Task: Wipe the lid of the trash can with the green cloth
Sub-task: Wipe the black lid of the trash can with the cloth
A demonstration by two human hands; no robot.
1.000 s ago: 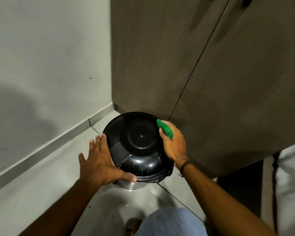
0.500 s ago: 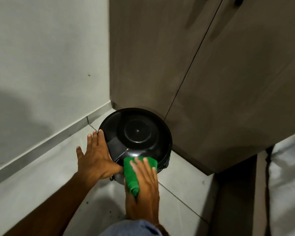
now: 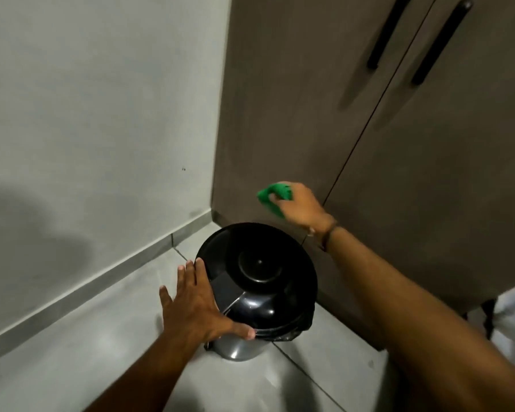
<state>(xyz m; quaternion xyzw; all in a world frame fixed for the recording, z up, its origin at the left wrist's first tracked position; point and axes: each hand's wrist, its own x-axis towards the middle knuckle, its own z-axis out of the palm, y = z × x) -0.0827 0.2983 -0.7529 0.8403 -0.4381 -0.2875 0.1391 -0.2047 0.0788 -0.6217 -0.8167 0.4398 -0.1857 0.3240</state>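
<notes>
A small trash can with a shiny metal body (image 3: 238,350) stands on the floor in the corner. Its round black lid (image 3: 259,272) is closed, with a raised disc at its centre. My left hand (image 3: 194,304) rests flat against the lid's left side, fingers straight and thumb along the front rim. Above and behind the lid, my right hand (image 3: 302,208) grips the bunched green cloth (image 3: 272,197) in the air, clear of the lid, in front of the cabinet.
A brown cabinet (image 3: 369,162) with two long black handles (image 3: 384,34) stands right behind the can. A grey wall (image 3: 95,120) with a skirting strip closes the left side. Pale floor tiles (image 3: 101,337) lie in front. Something white shows at the far right edge.
My right hand has lifted the green cloth off the lid's front edge and carried it up behind the can. The left hand stays on the lid's side. The camera has risen.
</notes>
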